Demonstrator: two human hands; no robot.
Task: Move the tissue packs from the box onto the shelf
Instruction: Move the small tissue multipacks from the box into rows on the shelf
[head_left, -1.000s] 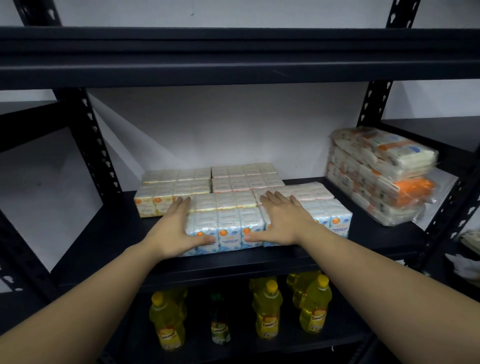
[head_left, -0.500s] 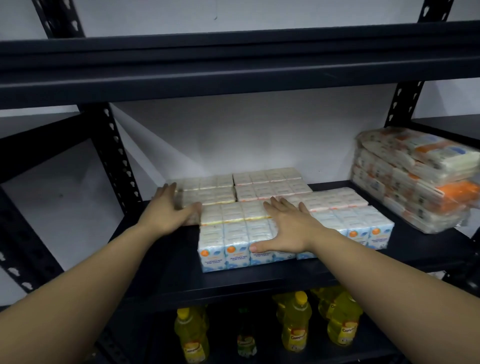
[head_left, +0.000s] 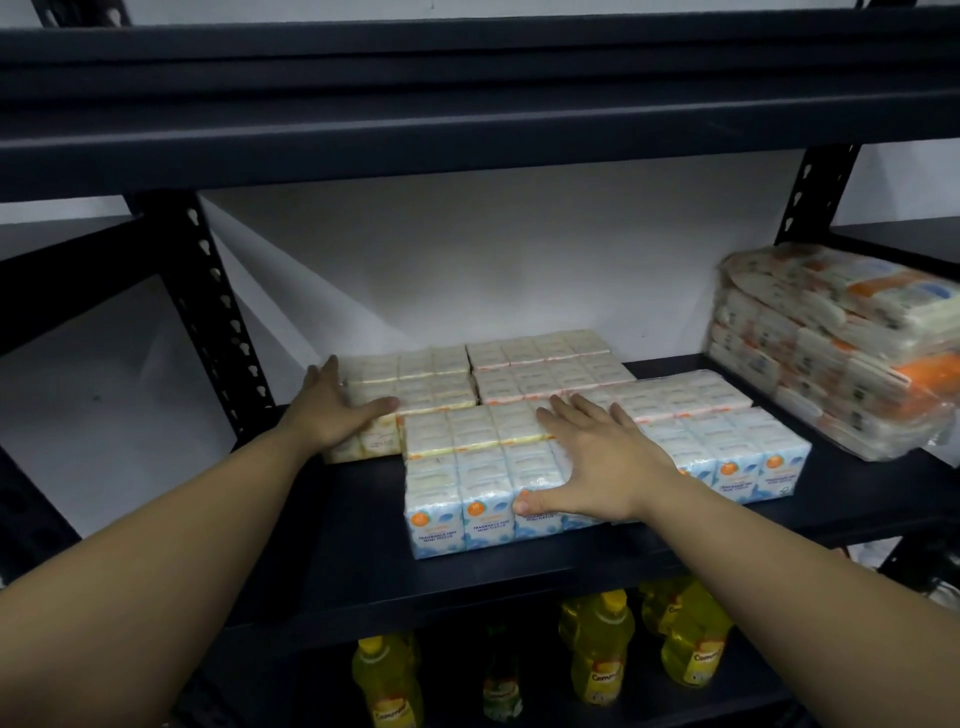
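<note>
Several flat bundles of small white tissue packs lie side by side on the black shelf board (head_left: 363, 566). My left hand (head_left: 332, 410) lies with straight fingers on the back left bundle (head_left: 415, 379), at its left end. My right hand (head_left: 597, 462) rests flat, fingers spread, on the front bundle (head_left: 467, 478), whose blue and orange labels face me. Another bundle (head_left: 727, 436) lies just right of my right hand, and one more (head_left: 545, 364) sits at the back. The box is out of view.
A tall plastic-wrapped stack of tissue packs (head_left: 841, 353) stands at the right end of the shelf. Black uprights (head_left: 218, 322) frame the bay, and an upper shelf beam (head_left: 467, 104) hangs overhead. Yellow oil bottles (head_left: 597, 649) stand on the shelf below.
My left hand has left the front bundle and moved back and left onto the rear left bundle. My right hand stays flat on the front bundle. The view has shifted left.
</note>
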